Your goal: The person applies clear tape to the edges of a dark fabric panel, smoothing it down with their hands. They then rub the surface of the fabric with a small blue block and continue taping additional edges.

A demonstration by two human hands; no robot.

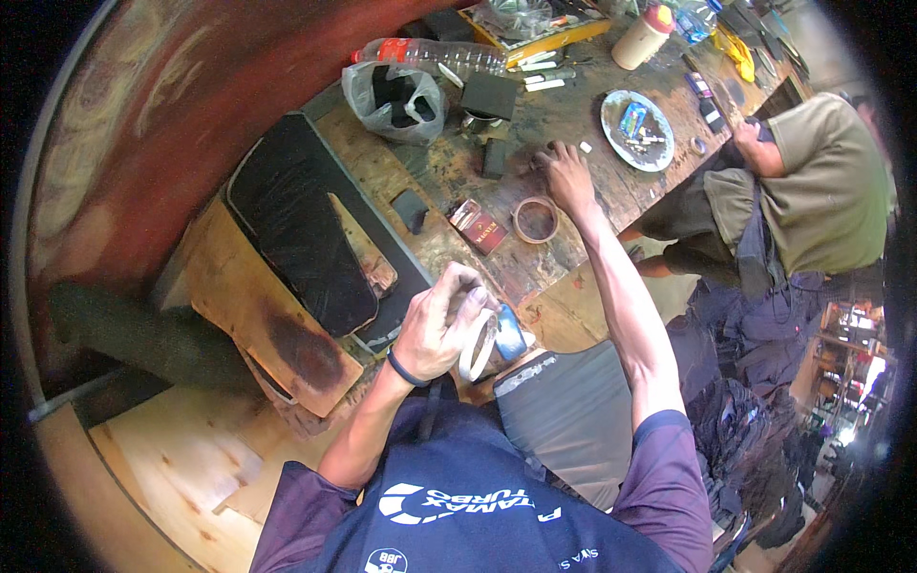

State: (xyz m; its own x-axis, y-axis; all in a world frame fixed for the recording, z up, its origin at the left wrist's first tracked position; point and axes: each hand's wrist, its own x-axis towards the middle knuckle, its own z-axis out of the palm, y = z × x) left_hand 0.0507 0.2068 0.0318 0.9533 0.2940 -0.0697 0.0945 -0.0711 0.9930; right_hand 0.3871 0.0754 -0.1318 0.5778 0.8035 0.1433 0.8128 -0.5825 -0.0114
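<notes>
My left hand [441,323] is closed in front of my chest, its fingers curled round a narrow roll of white tape [475,349]. A shiny blue object [511,331] lies just beyond the tape. My right hand [566,178] reaches over the workbench [597,224], fingertips down on its stained top and somewhat apart; I see nothing held in them. Close to that hand are a small white piece [586,147], a small dark block [493,159] and a brown tape roll [536,220]. A red and white packet [478,227] lies left of the brown roll.
A plate [611,103] with butts stands right of my right hand. Farther back are a plastic bag [368,91], a clear bottle [458,57], a yellow-edged tray [573,34] and a cream flask [638,43]. Dark panels [287,229] lie left. Another person [826,181] bends at right.
</notes>
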